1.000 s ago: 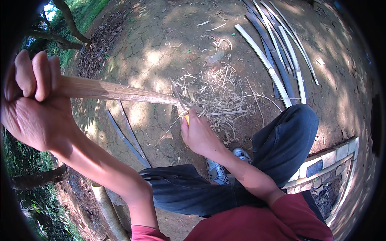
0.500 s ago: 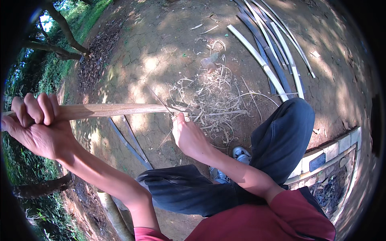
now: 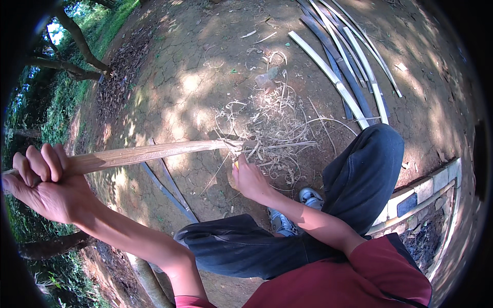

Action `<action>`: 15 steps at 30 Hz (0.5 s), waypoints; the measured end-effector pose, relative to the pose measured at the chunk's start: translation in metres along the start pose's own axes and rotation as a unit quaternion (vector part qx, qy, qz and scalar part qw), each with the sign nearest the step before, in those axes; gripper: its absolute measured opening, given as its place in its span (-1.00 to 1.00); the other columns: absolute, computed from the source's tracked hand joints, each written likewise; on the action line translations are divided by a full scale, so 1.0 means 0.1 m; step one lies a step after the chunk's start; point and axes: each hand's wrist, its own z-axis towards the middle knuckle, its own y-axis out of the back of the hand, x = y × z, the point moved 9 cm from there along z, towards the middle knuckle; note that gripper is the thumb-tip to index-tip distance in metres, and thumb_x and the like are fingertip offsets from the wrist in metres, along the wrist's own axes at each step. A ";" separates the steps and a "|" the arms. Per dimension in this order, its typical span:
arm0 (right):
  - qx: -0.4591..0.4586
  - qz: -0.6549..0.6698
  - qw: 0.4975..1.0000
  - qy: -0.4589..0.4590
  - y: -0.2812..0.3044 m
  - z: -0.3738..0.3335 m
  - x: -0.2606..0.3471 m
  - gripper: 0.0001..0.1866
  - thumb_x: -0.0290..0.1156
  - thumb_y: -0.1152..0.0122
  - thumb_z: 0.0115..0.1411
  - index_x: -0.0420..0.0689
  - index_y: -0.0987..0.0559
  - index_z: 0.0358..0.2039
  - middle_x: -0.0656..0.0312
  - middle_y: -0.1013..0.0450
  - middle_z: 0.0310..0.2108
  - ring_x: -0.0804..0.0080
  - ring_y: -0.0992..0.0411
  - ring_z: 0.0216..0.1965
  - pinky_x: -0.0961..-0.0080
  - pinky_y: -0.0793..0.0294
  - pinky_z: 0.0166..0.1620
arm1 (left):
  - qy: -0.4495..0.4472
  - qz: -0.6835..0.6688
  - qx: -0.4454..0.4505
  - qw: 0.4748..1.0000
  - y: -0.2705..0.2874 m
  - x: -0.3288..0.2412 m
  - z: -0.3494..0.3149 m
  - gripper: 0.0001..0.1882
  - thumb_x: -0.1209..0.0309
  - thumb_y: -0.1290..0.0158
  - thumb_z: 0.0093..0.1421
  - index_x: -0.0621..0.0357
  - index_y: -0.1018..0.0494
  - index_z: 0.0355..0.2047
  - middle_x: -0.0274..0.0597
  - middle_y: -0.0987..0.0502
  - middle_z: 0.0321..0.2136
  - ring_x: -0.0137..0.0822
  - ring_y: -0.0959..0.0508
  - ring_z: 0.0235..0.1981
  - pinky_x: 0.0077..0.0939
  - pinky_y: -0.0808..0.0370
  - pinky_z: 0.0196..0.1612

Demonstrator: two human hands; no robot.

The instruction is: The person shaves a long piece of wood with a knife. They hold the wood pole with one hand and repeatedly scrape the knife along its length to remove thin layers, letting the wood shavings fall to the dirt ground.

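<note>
On the left, my left hand (image 3: 54, 192) is closed round one end of a long, pale brown strip of split wood or bamboo (image 3: 149, 152). The strip stretches across in front of me, and its far end sits just above my right hand (image 3: 251, 179). Those right fingers are wrapped round a yellow-handled tool (image 3: 236, 165), apparently a knife. Its blade is blurred and hard to make out beside the fist. Behind and below the strip's end, a heap of thin curled shavings (image 3: 280, 126) covers the ground.
Several long split strips (image 3: 354, 66) lie in a bundle at the upper right. Two dark strips (image 3: 167, 187) rest on the ground beyond my left knee. A low tiled edging (image 3: 423, 195) runs along the right, and tree branches (image 3: 79, 41) stand at the upper left.
My right hand has shifted slightly right and down, with the tool turned from pointing up-left to downward. The strip's left part has dropped a little along with my left hand.
</note>
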 end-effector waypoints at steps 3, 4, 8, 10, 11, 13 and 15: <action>-0.016 -0.027 0.999 -0.009 -0.11 0.11 -0.11 -0.72 -0.46 0.06 0.25 -0.49 -0.26 -0.23 -0.20 -0.40 -0.69 -0.21 -0.47 -0.56 0.01 -0.42 -0.49 | -0.017 0.051 -0.056 0.997 0.06 0.00 -0.02 -0.56 0.19 0.22 0.37 -0.02 0.02 -0.64 -0.39 0.09 -0.73 -0.48 0.06 -0.72 -0.58 0.06 -0.63; -0.023 -0.048 0.999 -0.007 -0.14 0.14 -0.15 -0.72 -0.46 0.06 0.24 -0.49 -0.26 -0.23 -0.20 -0.40 -0.69 -0.20 -0.47 -0.55 0.01 -0.43 -0.48 | -0.021 0.053 -0.059 0.997 0.08 0.01 -0.01 -0.57 0.19 0.23 0.37 -0.01 0.02 -0.63 -0.38 0.09 -0.72 -0.48 0.05 -0.71 -0.58 0.05 -0.61; 0.001 -0.080 0.997 0.002 -0.24 0.15 -0.16 -0.69 -0.48 0.07 0.23 -0.51 -0.26 -0.16 -0.19 -0.42 -0.65 -0.18 -0.48 -0.52 0.03 -0.45 -0.44 | -0.029 0.066 -0.064 0.995 0.34 0.12 0.11 -0.54 0.05 0.23 0.37 -0.02 0.00 -0.59 -0.42 0.06 -0.73 -0.50 0.05 -0.72 -0.59 0.09 -0.64; 0.010 -0.071 0.997 0.021 -0.20 0.11 0.04 -0.69 -0.49 0.08 0.22 -0.51 -0.26 -0.15 -0.20 -0.42 -0.64 -0.17 -0.48 -0.52 0.04 -0.45 -0.44 | -0.035 0.088 -0.077 0.993 0.41 0.05 0.09 -0.54 0.05 0.25 0.38 -0.01 -0.01 -0.59 -0.41 0.05 -0.73 -0.49 0.04 -0.72 -0.60 0.07 -0.64; 0.011 -0.066 0.997 0.038 -0.19 0.08 0.20 -0.70 -0.50 0.09 0.22 -0.52 -0.26 -0.16 -0.21 -0.42 -0.64 -0.17 -0.48 -0.52 0.04 -0.45 -0.43 | -0.037 0.099 -0.083 0.991 0.44 0.02 0.07 -0.54 0.05 0.26 0.38 -0.01 -0.02 -0.59 -0.41 0.04 -0.73 -0.49 0.03 -0.72 -0.60 0.06 -0.64; 0.028 -0.058 0.998 0.030 -0.22 0.03 0.25 -0.70 -0.50 0.10 0.21 -0.52 -0.26 -0.16 -0.22 -0.42 -0.63 -0.17 -0.48 -0.52 0.03 -0.45 -0.42 | -0.050 0.138 -0.125 0.981 0.48 -0.04 -0.01 -0.55 0.08 0.30 0.40 0.02 -0.03 -0.59 -0.39 0.02 -0.72 -0.47 0.00 -0.72 -0.59 0.01 -0.62; 0.059 -0.048 0.997 -0.010 -0.28 0.04 0.19 -0.71 -0.50 0.11 0.22 -0.52 -0.26 -0.17 -0.22 -0.43 -0.63 -0.17 -0.48 -0.51 0.02 -0.45 -0.41 | -0.059 0.160 -0.147 0.974 0.50 -0.09 -0.07 -0.56 0.10 0.31 0.41 0.03 -0.03 -0.58 -0.38 0.01 -0.72 -0.47 -0.02 -0.71 -0.58 -0.01 -0.62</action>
